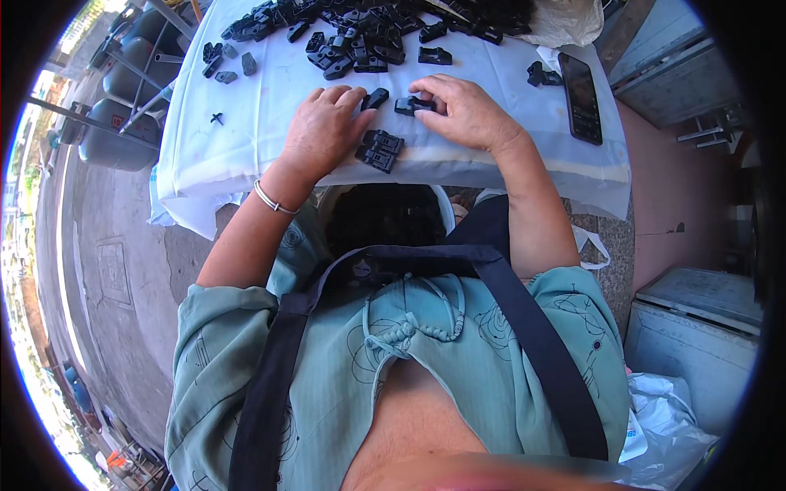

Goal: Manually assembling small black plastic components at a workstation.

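Note:
My left hand (322, 129) rests over the white-covered table with its fingers closed around a small black plastic part (375, 100). Close by, my right hand (471, 113) pinches a second black plastic part (412, 105) between thumb and fingers. The two held parts are apart, with a narrow gap between them. Just in front of me, a few similar parts lie side by side in a neat block (379, 150). Beyond my hands spreads a loose heap of black parts (348, 45), and a single part (435, 56) sits at its near right side.
A phone (582, 98) lies at the table's right, beside a small black part (544, 74). Several grey and black pieces (249, 64) sit at the left. Below the near table edge stands a pale-rimmed bucket (449, 214) with dark contents. Grey tanks (123, 131) stand off left.

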### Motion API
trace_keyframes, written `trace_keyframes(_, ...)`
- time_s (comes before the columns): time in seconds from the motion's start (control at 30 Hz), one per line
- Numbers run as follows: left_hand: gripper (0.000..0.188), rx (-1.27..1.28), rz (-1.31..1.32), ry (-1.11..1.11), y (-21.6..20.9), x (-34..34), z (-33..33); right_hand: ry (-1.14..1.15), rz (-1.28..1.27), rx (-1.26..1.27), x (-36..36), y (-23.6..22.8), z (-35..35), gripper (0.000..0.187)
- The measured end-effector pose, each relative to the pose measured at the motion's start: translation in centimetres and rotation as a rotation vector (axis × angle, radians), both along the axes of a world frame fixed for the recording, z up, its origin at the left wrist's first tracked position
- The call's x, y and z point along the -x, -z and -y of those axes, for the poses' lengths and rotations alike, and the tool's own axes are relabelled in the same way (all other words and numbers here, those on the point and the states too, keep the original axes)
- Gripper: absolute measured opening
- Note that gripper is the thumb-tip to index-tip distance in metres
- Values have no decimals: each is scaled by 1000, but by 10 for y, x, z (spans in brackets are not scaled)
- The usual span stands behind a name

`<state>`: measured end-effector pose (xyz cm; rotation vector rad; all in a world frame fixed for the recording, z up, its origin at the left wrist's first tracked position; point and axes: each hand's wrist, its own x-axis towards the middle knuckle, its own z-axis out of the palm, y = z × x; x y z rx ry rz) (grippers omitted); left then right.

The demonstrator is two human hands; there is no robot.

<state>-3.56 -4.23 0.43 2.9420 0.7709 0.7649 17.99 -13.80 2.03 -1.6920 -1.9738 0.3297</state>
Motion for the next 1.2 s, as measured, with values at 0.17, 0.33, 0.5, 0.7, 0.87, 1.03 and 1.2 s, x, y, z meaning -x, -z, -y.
trace_keyframes(0.17,27,138,120,7,2,-6,1,-1,23,-84,-7,6,-2,28)
trace_keyframes(0.33,23,87,58,123,-3,-6,0,296,61,-193,-31,5,0,28)
trace_keyframes(0.5,25,282,90,119,-9,-5,4,853,254,-507,-119,25,-8,32)
trace_keyframes(0.7,26,325,156,200,5,-17,-7,765,80,-295,-93,37,-36,37)
trace_keyframes(0.87,29,417,231,135,9,-14,-6,204,-100,-533,-21,27,-35,32)
trace_keyframes(1.03,50,470,259,110,13,-16,-6,216,-222,-567,-20,2,-12,29)
trace_keyframes(1.2,65,501,283,159,11,-15,-6,-35,-37,-402,20,8,-5,31)
